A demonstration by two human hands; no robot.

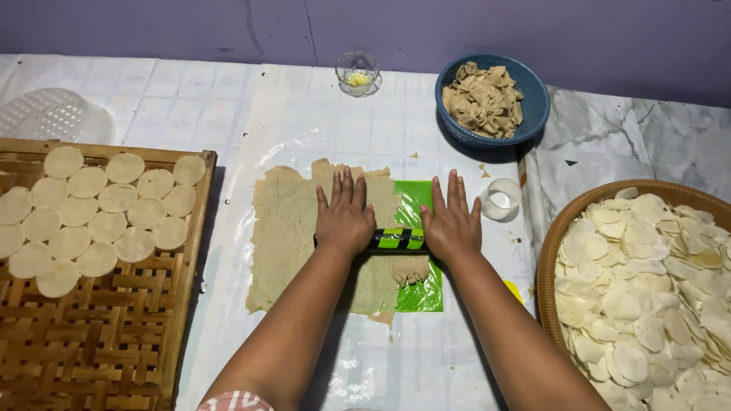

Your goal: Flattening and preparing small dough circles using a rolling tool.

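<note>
Both my hands lie flat, palms down, on a black and green rolling pin [396, 240] set crosswise over a thin beige dough sheet [285, 228]. My left hand [344, 217] presses the pin's left part, fingers stretched out over the dough. My right hand [451, 221] presses the right part, fingers over a green plastic sheet [415, 202] that lies under the dough. A small lump of dough [410, 268] sits just below the pin on the green sheet.
A woven bamboo tray [99, 327] at left carries several round dough discs [99, 217]. A round basket [550, 251] at right is full of pale discs. At the back stand a blue bowl [533, 99] of dough scraps, a small glass dish [358, 74] and a white ring cutter [502, 199].
</note>
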